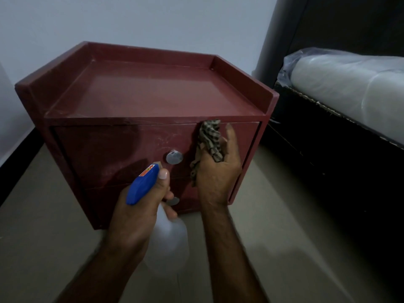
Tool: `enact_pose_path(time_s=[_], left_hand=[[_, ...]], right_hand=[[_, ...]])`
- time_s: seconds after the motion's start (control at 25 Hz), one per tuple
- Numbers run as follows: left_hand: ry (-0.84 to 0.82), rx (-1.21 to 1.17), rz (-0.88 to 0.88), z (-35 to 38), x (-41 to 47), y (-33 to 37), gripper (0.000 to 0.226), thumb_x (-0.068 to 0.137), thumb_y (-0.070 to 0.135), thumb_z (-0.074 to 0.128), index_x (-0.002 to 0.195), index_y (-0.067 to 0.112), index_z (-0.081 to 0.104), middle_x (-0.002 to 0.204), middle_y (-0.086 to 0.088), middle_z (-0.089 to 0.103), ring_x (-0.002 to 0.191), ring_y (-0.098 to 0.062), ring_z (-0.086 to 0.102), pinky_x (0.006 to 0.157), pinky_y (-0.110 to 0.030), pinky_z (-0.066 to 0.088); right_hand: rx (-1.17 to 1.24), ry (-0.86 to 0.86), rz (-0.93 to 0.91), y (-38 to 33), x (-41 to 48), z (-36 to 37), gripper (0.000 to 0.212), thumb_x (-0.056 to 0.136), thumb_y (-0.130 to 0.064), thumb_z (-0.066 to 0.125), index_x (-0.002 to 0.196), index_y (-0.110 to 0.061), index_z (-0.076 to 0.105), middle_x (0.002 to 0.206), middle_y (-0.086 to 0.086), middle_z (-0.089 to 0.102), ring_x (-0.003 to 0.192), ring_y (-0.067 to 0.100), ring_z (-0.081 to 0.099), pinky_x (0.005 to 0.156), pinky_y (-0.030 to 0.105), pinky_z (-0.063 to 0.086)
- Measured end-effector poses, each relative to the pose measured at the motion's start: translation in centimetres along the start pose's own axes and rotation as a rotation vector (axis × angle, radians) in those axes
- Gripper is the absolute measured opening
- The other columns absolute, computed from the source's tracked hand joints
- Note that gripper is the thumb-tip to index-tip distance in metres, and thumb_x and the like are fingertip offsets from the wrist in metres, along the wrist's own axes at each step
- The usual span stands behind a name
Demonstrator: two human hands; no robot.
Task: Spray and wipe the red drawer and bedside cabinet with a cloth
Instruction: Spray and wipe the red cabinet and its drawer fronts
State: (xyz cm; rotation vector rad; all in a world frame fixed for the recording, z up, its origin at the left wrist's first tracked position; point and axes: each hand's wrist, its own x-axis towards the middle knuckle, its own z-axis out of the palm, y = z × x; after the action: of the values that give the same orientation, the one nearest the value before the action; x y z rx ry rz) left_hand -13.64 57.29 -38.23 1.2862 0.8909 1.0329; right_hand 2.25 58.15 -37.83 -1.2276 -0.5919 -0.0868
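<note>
The red bedside cabinet (153,88) stands on the floor against the wall, its top ringed by a raised rim. Its upper drawer (113,149) is shut and has a round silver knob (174,157); a second knob below is mostly hidden. My left hand (135,215) grips a white spray bottle (170,243) with a blue spray head (143,185) aimed at the drawer front. My right hand (218,171) holds a checked cloth (208,138) bunched in its fingers against the upper right of the drawer front.
A bed with a plastic-wrapped mattress (349,84) and dark frame (328,160) stands close on the right. Beige floor (295,237) stretches in front of the cabinet. A white wall (153,18) is behind, with a dark skirting (15,169) on the left.
</note>
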Motion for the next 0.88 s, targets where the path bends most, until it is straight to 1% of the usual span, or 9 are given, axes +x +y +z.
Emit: enact_pose_path(time_s=[0.08, 0.24, 0.28, 0.36, 0.48, 0.6, 0.64, 0.76, 0.88], left_hand=[[0.012, -0.009, -0.012, -0.1, 0.2, -0.1, 0.058, 0.069, 0.087, 0.066, 0.084, 0.031, 0.074, 0.079, -0.006, 0.075, 0.058, -0.025, 0.072, 0.062, -0.032, 0.054], [0.009, -0.026, 0.006, -0.6, 0.2, 0.0, 0.058, 0.071, 0.084, 0.068, 0.084, 0.028, 0.074, 0.079, -0.007, 0.074, 0.057, -0.026, 0.070, 0.062, -0.032, 0.055], [0.009, -0.026, 0.010, -0.7, 0.2, 0.1, 0.058, 0.071, 0.084, 0.067, 0.083, 0.028, 0.074, 0.079, -0.007, 0.074, 0.056, -0.026, 0.070, 0.062, -0.032, 0.055], [0.012, -0.023, 0.020, -1.0, 0.2, 0.3, 0.058, 0.071, 0.084, 0.067, 0.080, 0.027, 0.074, 0.078, -0.007, 0.074, 0.056, -0.026, 0.070, 0.059, -0.026, 0.056], [0.014, -0.057, 0.014, -1.4, 0.2, 0.6, 0.054, 0.071, 0.081, 0.070, 0.085, 0.029, 0.074, 0.079, -0.007, 0.074, 0.055, -0.025, 0.069, 0.058, -0.024, 0.055], [0.011, -0.057, 0.011, -1.6, 0.1, 0.7, 0.050, 0.072, 0.078, 0.069, 0.088, 0.031, 0.074, 0.080, -0.006, 0.074, 0.055, -0.026, 0.069, 0.061, -0.028, 0.056], [0.011, -0.052, 0.008, -1.7, 0.1, 0.7, 0.050, 0.072, 0.078, 0.069, 0.086, 0.031, 0.074, 0.080, -0.006, 0.074, 0.055, -0.026, 0.069, 0.060, -0.028, 0.056], [0.017, -0.058, 0.000, -1.9, 0.0, 0.9, 0.050, 0.070, 0.079, 0.068, 0.088, 0.033, 0.074, 0.080, -0.006, 0.075, 0.055, -0.026, 0.069, 0.060, -0.030, 0.057], [0.026, -0.053, 0.007, -2.2, -0.1, 1.1, 0.045, 0.069, 0.078, 0.067, 0.087, 0.038, 0.074, 0.079, -0.005, 0.075, 0.054, -0.025, 0.069, 0.062, -0.035, 0.057]], right_hand=[[-0.012, -0.027, -0.025, 0.0, -0.6, 0.5, 0.069, 0.086, -0.007, 0.078, 0.143, -0.036, 0.055, 0.118, -0.002, 0.075, 0.108, 0.018, 0.073, 0.093, 0.044, 0.059], [0.000, 0.043, 0.000, -0.1, 0.9, -0.8, 0.067, 0.082, -0.002, 0.080, 0.144, -0.021, 0.061, 0.107, -0.019, 0.076, 0.097, 0.000, 0.073, 0.084, 0.020, 0.057], [0.016, 0.095, 0.025, -0.1, 1.5, -1.4, 0.067, 0.082, 0.002, 0.078, 0.143, -0.019, 0.062, 0.107, -0.023, 0.075, 0.100, -0.002, 0.072, 0.088, 0.020, 0.057], [0.086, 0.197, 0.092, -0.1, 2.8, -2.0, 0.067, 0.081, 0.012, 0.075, 0.142, -0.013, 0.063, 0.116, -0.015, 0.075, 0.108, 0.003, 0.072, 0.098, 0.029, 0.058], [0.175, 0.267, 0.160, -0.7, 3.5, -1.5, 0.067, 0.078, 0.019, 0.072, 0.138, -0.010, 0.065, 0.117, -0.004, 0.076, 0.106, 0.010, 0.074, 0.097, 0.032, 0.060], [0.207, 0.200, 0.178, -1.5, 1.6, 0.4, 0.063, 0.079, 0.018, 0.074, 0.133, -0.014, 0.068, 0.099, -0.018, 0.078, 0.095, 0.003, 0.075, 0.083, 0.021, 0.060], [0.202, 0.153, 0.174, -1.7, 0.6, 1.1, 0.063, 0.079, 0.017, 0.074, 0.132, -0.018, 0.068, 0.099, -0.017, 0.079, 0.095, 0.005, 0.075, 0.081, 0.023, 0.060], [0.103, -0.022, 0.093, -2.4, -2.5, 2.7, 0.067, 0.079, 0.009, 0.070, 0.128, -0.036, 0.067, 0.111, -0.002, 0.077, 0.104, 0.019, 0.074, 0.091, 0.045, 0.061], [-0.068, -0.124, -0.085, -2.5, -3.3, 2.9, 0.067, 0.071, 0.003, 0.063, 0.133, -0.022, 0.070, 0.113, 0.005, 0.074, 0.104, 0.020, 0.072, 0.089, 0.047, 0.059]])
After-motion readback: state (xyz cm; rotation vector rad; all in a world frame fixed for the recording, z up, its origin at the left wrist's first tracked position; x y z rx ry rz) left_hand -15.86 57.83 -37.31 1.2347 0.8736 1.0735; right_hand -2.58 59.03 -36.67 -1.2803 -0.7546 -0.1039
